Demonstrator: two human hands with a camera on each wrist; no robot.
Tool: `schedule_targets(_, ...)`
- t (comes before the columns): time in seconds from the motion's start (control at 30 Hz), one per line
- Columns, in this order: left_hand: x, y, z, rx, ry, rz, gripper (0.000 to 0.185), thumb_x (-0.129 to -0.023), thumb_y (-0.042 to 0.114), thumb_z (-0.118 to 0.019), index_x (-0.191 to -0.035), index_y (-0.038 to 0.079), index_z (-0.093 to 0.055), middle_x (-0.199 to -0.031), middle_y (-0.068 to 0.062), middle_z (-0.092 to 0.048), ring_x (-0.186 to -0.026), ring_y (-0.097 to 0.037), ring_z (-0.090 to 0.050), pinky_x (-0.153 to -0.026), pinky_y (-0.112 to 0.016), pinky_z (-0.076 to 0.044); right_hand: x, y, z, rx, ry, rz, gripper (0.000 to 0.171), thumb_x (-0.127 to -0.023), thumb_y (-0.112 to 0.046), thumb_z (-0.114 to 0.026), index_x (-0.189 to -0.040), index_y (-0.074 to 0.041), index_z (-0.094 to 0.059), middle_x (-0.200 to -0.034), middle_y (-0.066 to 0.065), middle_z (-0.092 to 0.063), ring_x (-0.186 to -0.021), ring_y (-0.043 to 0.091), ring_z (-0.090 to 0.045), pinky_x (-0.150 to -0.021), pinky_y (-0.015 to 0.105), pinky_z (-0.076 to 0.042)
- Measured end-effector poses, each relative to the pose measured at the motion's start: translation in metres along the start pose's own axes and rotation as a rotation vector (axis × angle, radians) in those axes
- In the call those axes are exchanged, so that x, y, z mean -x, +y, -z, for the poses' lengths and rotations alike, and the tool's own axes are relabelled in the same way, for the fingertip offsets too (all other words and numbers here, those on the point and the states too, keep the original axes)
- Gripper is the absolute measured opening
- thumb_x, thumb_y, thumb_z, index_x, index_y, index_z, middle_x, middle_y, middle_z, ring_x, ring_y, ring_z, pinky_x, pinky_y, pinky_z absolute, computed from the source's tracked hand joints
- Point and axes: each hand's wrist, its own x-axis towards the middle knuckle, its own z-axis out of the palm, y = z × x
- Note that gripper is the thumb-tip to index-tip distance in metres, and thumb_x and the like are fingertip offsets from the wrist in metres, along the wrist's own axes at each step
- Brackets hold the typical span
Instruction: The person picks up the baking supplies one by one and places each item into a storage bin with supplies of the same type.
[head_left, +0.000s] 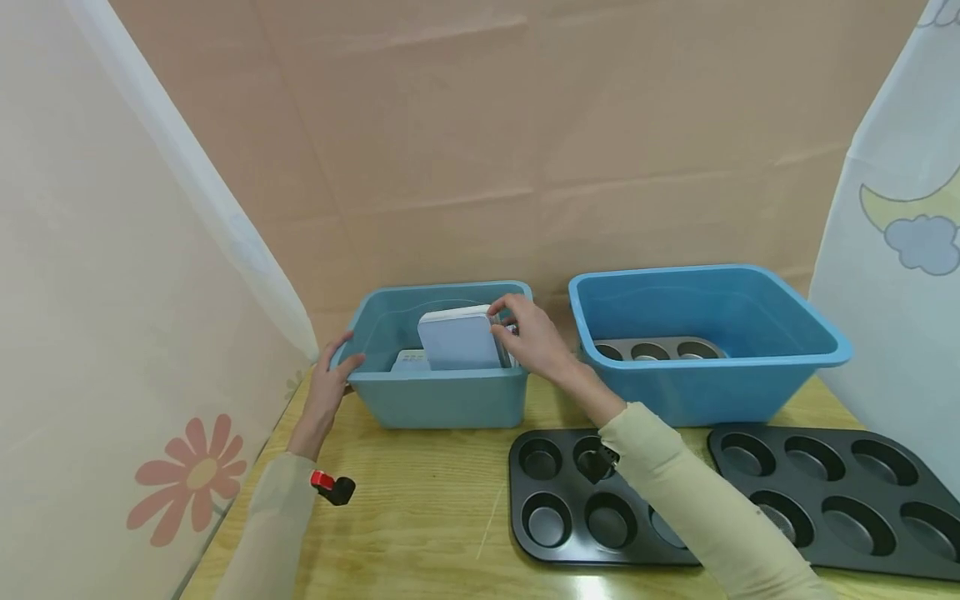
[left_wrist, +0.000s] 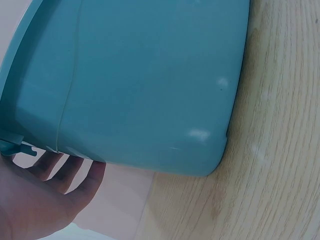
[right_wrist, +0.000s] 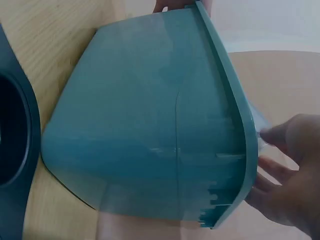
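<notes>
A teal plastic bin (head_left: 442, 404) stands on the table at centre left. My left hand (head_left: 324, 398) grips its left end at the rim; in the left wrist view its fingers (left_wrist: 90, 182) lie against the bin's end wall. Inside the bin leans a pale white-blue rectangular case (head_left: 459, 342), tilted and rising above the front rim. My right hand (head_left: 538, 337) pinches the case by its upper right edge, thumb in front and fingers behind. A smaller white item (head_left: 410, 361) lies left of the case, partly hidden by the bin's front wall.
A brighter blue bin (head_left: 675, 392) stands to the right with a muffin tin (head_left: 660, 343) inside. Two dark muffin tins (head_left: 547, 562) (head_left: 840, 492) lie on the wooden table (head_left: 405, 508) in front, the nearer one partly under my right forearm. Hanging cloths border both sides.
</notes>
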Motion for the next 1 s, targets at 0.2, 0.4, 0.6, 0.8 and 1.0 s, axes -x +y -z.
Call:
schedule_targets(0.2,-0.001,-0.001,0.001,0.001,-0.008,-0.002,0.061,-0.095,0.023,-0.053,-0.149,0.018,-0.026,-0.156,-0.008,-0.014,-0.133,-0.034,-0.030,-0.099,-0.053,-0.035,0.006,-0.001,0.010,0.004,0.031,0.022,0.025,-0.092,-0.017,-0.060,-0.115,-0.010,-0.057,-0.118,0.004,-0.054,-0.105,0.022,-0.052,-0.086,0.042,-0.046)
schedule_targets(0.4,-0.013,-0.014,0.007,0.001,0.011,-0.002,0.060,-0.094,0.024,-0.055,-0.148,0.023,-0.028,-0.156,-0.005,-0.015,-0.134,-0.034,-0.029,-0.100,-0.054,-0.034,0.017,0.004,0.026,-0.029,0.046,-0.008,0.021,-0.092,-0.018,-0.060,-0.112,-0.012,-0.057,-0.114,0.003,-0.057,-0.108,0.025,-0.054,-0.091,0.043,-0.045)
schedule_targets(0.6,-0.019,-0.026,0.010,-0.042,0.028,-0.015,0.057,-0.094,0.029,-0.054,-0.146,0.027,-0.030,-0.155,-0.001,-0.018,-0.134,-0.032,-0.029,-0.100,-0.055,-0.035,0.031,0.010,0.041,0.007,0.051,-0.007,0.020,-0.091,-0.017,-0.061,-0.110,-0.010,-0.059,-0.109,0.005,-0.059,-0.100,0.022,-0.056,-0.090,0.044,-0.045)
schedule_targets(0.8,-0.019,-0.026,0.010,-0.057,0.025,-0.011,0.058,-0.094,0.032,-0.053,-0.147,0.028,-0.029,-0.155,-0.004,-0.018,-0.134,-0.034,-0.028,-0.100,-0.057,-0.033,0.040,0.014,0.058,0.046,0.086,-0.013,0.020,-0.091,-0.018,-0.061,-0.110,-0.009,-0.060,-0.109,0.006,-0.059,-0.101,0.021,-0.054,-0.092,0.044,-0.044)
schedule_targets(1.0,-0.018,-0.024,0.010,-0.052,0.022,-0.002,0.057,-0.095,0.030,-0.052,-0.147,0.028,-0.028,-0.155,-0.004,-0.017,-0.133,-0.034,-0.028,-0.100,-0.056,-0.034,0.049,0.018,0.072,0.073,0.109,-0.048,0.021,-0.091,-0.019,-0.061,-0.110,-0.010,-0.060,-0.110,0.003,-0.059,-0.104,0.022,-0.053,-0.093,0.044,-0.043)
